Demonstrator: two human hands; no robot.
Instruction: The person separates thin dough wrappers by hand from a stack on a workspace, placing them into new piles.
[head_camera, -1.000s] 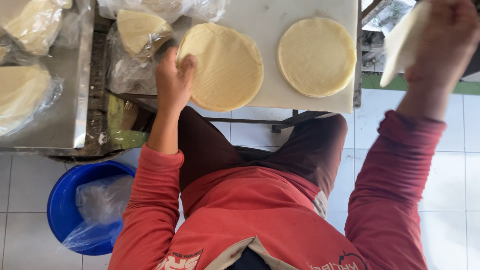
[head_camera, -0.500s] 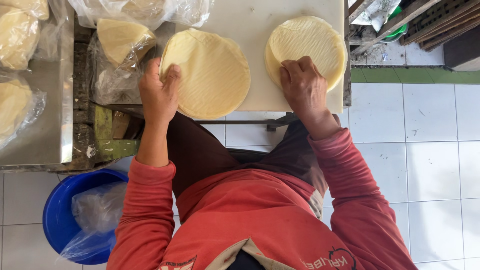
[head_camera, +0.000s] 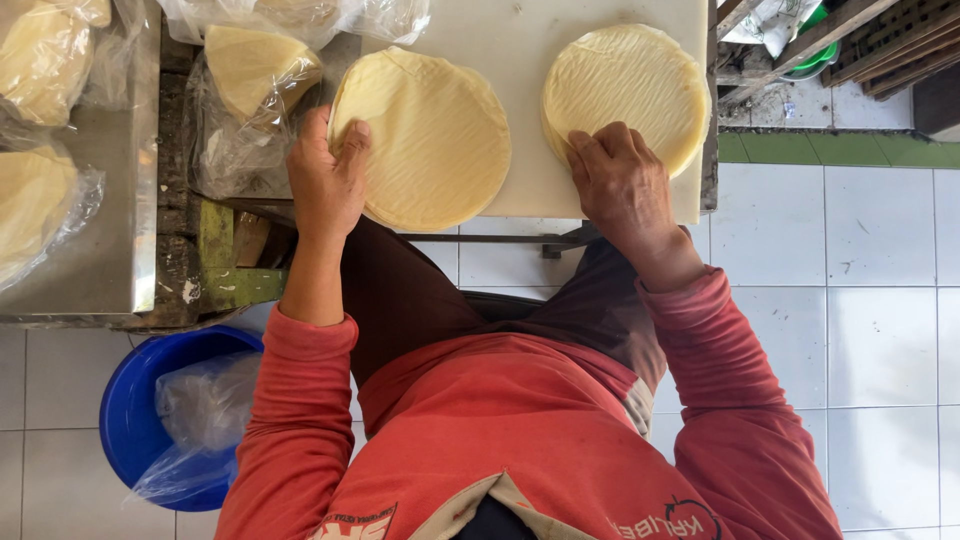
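Dough rounds lie in two stacks on the white board (head_camera: 520, 60), seen from the head camera looking straight down. The left stack (head_camera: 430, 135) sits at the board's near left corner, its near rim hanging past the near edge. The right stack (head_camera: 625, 90) sits at the near right corner, close to the right edge.

The left hand (head_camera: 325, 180) rests on the left rim of the left stack, fingers flat and spread, thumb on top; it presses rather than clasps, and nothing is gripped. The right hand (head_camera: 625, 190) lies palm down on the near rim of the right stack, fingers loosely curled over the top sheet; whether it pinches a sheet I cannot tell.

Left of the board, bagged rounds (head_camera: 255, 70) sit in clear plastic, and more bags lie on a steel table (head_camera: 100, 260). A blue bucket (head_camera: 135, 400) lined with plastic stands on the tiled floor below.

Judging from this, the risk is at the edges: the left stack overhangs the near edge, so a push or drag toward the body could tip sheets off onto the lap or floor. The sheets look thin and soft, so lifting one by a single rim could tear or fold it, or drag the sheet beneath along.
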